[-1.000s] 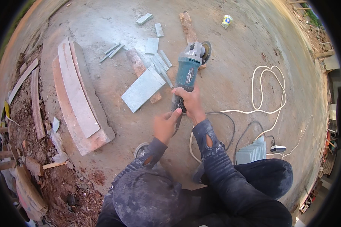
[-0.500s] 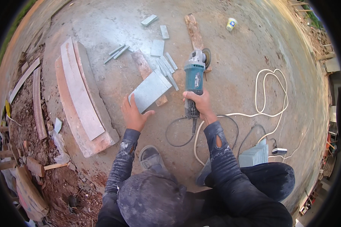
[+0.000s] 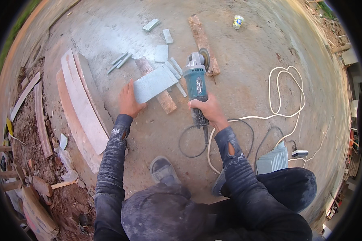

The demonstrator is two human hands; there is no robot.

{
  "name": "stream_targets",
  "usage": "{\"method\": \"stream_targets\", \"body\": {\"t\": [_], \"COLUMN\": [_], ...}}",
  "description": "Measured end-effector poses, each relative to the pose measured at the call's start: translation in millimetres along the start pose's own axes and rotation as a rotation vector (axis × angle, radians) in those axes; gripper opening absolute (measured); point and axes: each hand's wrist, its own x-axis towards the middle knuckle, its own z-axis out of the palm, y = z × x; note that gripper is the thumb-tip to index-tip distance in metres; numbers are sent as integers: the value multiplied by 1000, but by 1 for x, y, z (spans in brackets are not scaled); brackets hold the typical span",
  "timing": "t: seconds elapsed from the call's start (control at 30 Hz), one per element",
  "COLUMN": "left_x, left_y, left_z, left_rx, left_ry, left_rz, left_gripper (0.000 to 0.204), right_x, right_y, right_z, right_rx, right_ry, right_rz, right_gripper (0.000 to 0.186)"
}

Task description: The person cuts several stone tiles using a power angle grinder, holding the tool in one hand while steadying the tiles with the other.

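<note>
My right hand (image 3: 210, 109) is wrapped round the dark rear grip of a teal angle grinder (image 3: 196, 82). The grinder's head and disc point away from me, with the disc on its right side close to a wooden plank (image 3: 198, 36). My left hand (image 3: 129, 100) grips the near left end of a grey-blue stone tile (image 3: 153, 85), fingers along its left edge and thumb by the lower corner. The tile lies across a short wooden board (image 3: 166, 102). Narrow cut strips (image 3: 176, 65) lie at the tile's right end; the fingers' undersides are hidden.
Several offcuts (image 3: 151, 25) lie beyond the tile. Long curved slabs (image 3: 82, 104) rest at left, beside rubble. A white cable (image 3: 275, 115) loops at right, near a power socket block (image 3: 299, 153) and stacked tiles (image 3: 272, 160). A paper cup (image 3: 238, 22) stands far off.
My left hand has closed on the tile's end, and the tile has shifted slightly away from me over the board. The grinder has moved a little left, still in my right hand.
</note>
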Motion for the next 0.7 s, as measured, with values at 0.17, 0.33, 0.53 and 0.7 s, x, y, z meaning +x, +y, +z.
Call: {"method": "stream_targets", "body": {"t": [0.17,0.33,0.53,0.7], "left_x": [13,3,-5,2], "left_y": [-5,11,-21,-9], "left_z": [7,18,42,31], "left_rx": [-46,-268,-685,-1044], "left_ry": [-33,64,110,17], "left_rz": [-77,-286,-376,-733], "left_gripper": [113,119,104,76], "right_x": [2,1,6,28], "right_y": [2,5,2,0], "right_z": [-1,-8,3,23], "right_rx": [0,-71,-232,-353], "right_ry": [5,33,-29,-112], "right_rz": [-37,-45,-6,-47], "right_gripper": [29,35,40,49]}}
